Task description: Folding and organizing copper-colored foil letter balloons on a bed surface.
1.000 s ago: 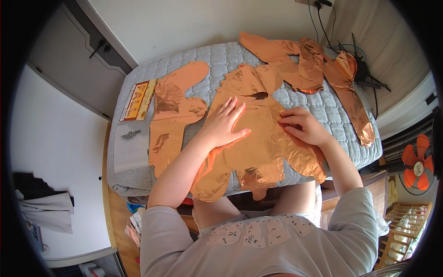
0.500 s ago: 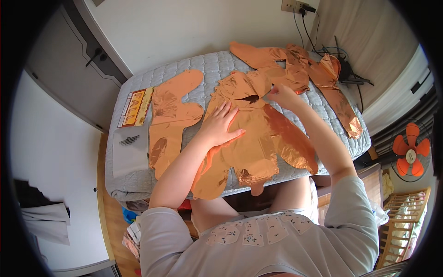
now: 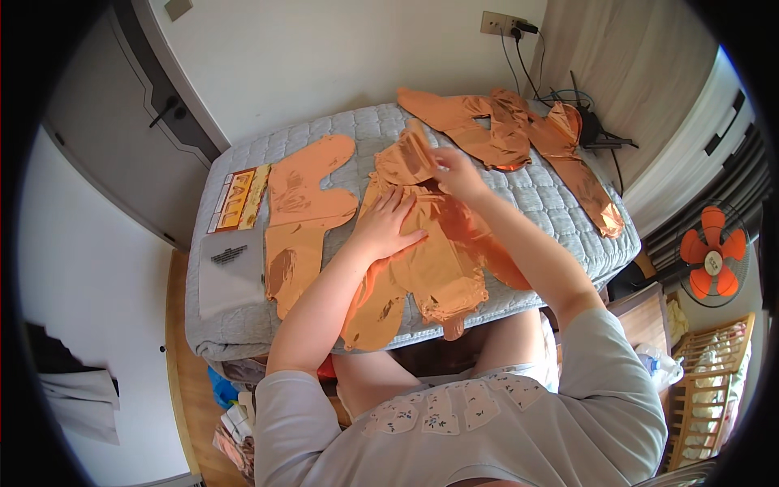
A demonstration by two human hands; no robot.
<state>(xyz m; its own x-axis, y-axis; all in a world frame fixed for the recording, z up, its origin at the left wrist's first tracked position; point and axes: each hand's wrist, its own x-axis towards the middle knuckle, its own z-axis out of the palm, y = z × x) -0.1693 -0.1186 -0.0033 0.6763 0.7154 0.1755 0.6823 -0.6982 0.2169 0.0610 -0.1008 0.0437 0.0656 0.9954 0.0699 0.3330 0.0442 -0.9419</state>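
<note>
A flat copper-coloured foil balloon [image 3: 442,256] lies in front of me on the quilted mattress, its lower end at the near edge. My left hand [image 3: 387,225] rests palm down on its left part, fingers spread. My right hand [image 3: 457,174] pinches the balloon's upper part, which stands folded up from the mattress with a dark gap just below it. To the left lies another flat copper foil balloon [image 3: 312,180] with rounded lobes. More copper foil balloons [image 3: 471,122] are spread along the far right side. The thumb and fingertips of my right hand are partly hidden.
On the mattress [image 3: 560,207], a yellow and red printed card [image 3: 238,199] and a translucent plastic bag [image 3: 230,276] lie at the left. A black router [image 3: 596,130] with cables sits at the far right corner. An orange-bladed fan [image 3: 713,262] stands at the right.
My right hand has moved left, lifting and folding the balloon's upper part toward the left. The balloon's right lobe has been drawn inward. My left hand stays in place.
</note>
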